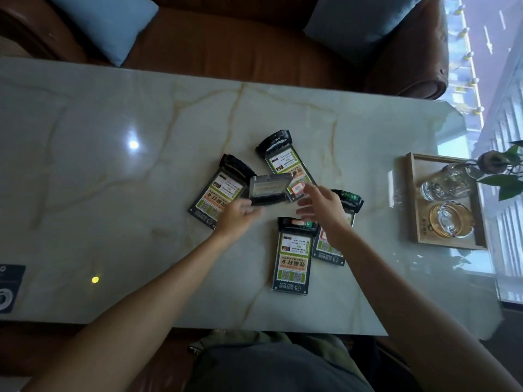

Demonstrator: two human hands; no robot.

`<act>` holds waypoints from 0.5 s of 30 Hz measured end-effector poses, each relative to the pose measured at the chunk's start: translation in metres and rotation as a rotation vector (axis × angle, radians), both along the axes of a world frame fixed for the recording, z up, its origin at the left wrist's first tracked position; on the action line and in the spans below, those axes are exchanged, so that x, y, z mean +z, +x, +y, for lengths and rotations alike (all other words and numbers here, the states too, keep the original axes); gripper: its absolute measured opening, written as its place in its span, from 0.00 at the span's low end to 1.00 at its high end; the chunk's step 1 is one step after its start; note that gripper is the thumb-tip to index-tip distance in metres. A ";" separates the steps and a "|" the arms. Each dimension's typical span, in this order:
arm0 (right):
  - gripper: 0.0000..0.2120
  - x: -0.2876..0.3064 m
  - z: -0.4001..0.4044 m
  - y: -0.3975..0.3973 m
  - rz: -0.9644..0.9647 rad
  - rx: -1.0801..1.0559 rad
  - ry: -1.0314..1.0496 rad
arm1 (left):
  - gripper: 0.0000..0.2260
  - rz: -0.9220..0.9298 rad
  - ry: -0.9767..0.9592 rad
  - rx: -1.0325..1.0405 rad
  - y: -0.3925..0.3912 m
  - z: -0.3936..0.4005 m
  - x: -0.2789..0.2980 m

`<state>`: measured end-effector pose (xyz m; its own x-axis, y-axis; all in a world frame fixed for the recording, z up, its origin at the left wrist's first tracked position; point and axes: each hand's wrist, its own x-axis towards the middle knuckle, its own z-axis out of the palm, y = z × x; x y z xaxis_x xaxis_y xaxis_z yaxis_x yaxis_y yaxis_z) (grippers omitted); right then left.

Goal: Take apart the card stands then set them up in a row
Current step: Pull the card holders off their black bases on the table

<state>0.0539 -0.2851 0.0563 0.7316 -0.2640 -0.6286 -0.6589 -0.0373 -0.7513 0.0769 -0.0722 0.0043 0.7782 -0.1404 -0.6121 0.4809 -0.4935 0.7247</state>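
Observation:
Several acrylic card stands with green printed cards and black bases lie flat on the marble table (113, 154). One card stand (219, 193) lies at the left, another card stand (284, 162) at the back, and a third card stand (293, 257) nearest me. A further card stand (346, 202) is partly hidden under my right arm. My left hand (237, 217) holds a clear card panel with a black edge (268, 189) above the pile, tilted. My right hand (322, 210) hovers just right of the panel, fingers spread, holding nothing.
A wooden tray (411, 199) at the right holds a glass and an amber glass ashtray, with a small plant behind it. A brown sofa with blue cushions (104, 24) runs along the far edge. A black device (8, 287) sits at the near left edge.

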 end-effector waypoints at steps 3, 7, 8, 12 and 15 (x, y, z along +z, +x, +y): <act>0.10 -0.019 -0.010 -0.044 0.045 0.018 -0.098 | 0.30 0.156 0.075 -0.044 -0.030 -0.010 -0.021; 0.08 -0.050 -0.014 -0.098 0.209 0.082 -0.166 | 0.30 0.255 0.127 -0.109 -0.065 -0.032 -0.033; 0.08 -0.055 -0.014 -0.108 0.238 0.091 -0.176 | 0.31 0.258 0.139 -0.116 -0.073 -0.036 -0.037; 0.11 -0.076 -0.011 -0.134 0.337 0.022 -0.115 | 0.23 0.218 0.227 -0.123 -0.092 -0.047 -0.047; 0.17 -0.089 -0.004 -0.140 0.375 0.009 -0.066 | 0.15 0.200 0.281 -0.162 -0.101 -0.054 -0.046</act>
<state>-0.0862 -0.2889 -0.0324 0.4562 -0.3074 -0.8351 -0.8872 -0.0849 -0.4534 -0.0243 -0.1258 -0.0417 0.6207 -0.0570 -0.7820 0.4987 -0.7408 0.4499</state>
